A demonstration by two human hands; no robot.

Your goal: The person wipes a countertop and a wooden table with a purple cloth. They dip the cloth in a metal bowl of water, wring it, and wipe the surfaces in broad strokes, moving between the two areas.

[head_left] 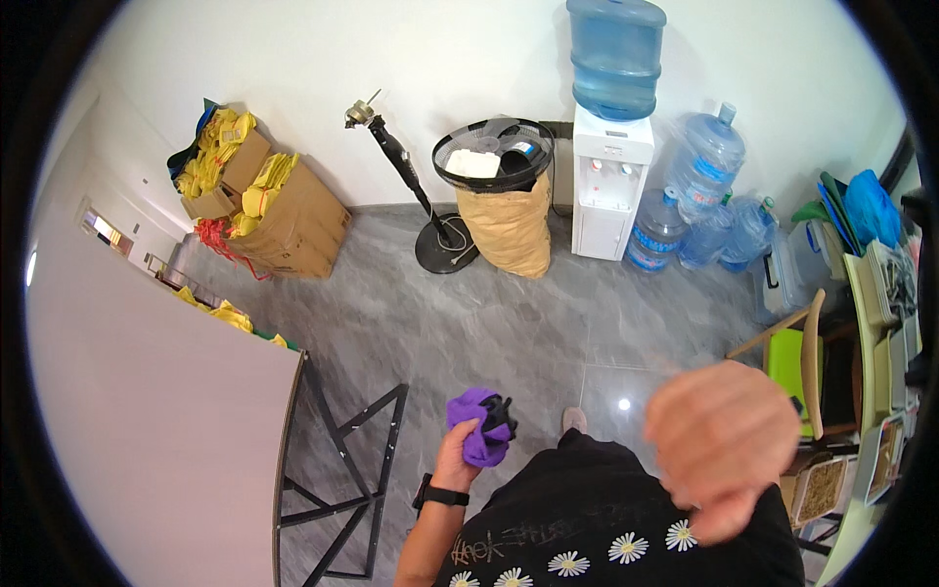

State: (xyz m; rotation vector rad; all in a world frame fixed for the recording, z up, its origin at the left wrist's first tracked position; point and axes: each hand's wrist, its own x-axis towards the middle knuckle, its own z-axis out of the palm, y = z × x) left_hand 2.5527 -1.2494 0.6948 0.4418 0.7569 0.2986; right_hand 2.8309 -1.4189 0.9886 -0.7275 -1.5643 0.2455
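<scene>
My left hand, with a black band on its wrist, grips a bunched purple cloth. A crumpled black piece sticks out of the bundle's right side; what it is cannot be made out. Raised close to the camera, my right hand is blurred by motion. Its fingers look held together, and whatever the palm side might hold is hidden. Behind that hand is a wooden chair with a green seat.
A pale tabletop on a black metal frame stands left. Ahead are cartons of yellow packets, a fan stand, a stuffed sack under a fan guard, a water dispenser and large bottles. A crowded shelf lies right.
</scene>
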